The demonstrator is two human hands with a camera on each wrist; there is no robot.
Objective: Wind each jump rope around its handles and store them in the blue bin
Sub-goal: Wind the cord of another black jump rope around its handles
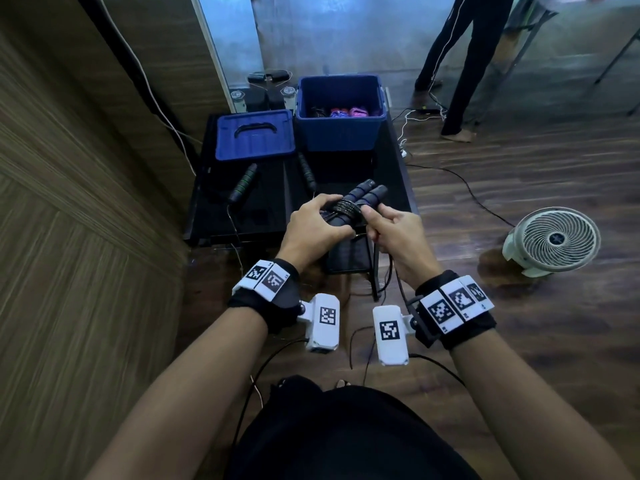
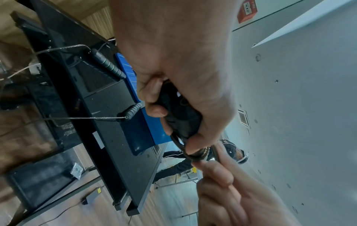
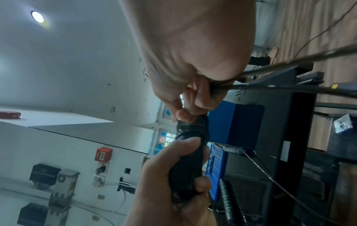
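My left hand (image 1: pixel 320 221) grips a pair of black jump rope handles with blue rings (image 1: pixel 363 197), held side by side above the black table (image 1: pixel 394 174). Several turns of black rope (image 1: pixel 344 209) are wound around their middle. My right hand (image 1: pixel 388 226) pinches the loose rope beside the coil (image 3: pixel 193 128), and the slack hangs down past my wrist. A second rope with green-ringed black handles (image 1: pixel 244 181) lies unwound on the table. The blue bin (image 1: pixel 341 112) stands at the table's far end with several wound ropes inside.
The bin's blue lid (image 1: pixel 254 135) lies flat left of the bin. A white floor fan (image 1: pixel 554 240) stands on the wood floor to the right. Cables run across the floor, and a person's legs (image 1: pixel 453 64) are at the back right. A wood-panelled wall is on the left.
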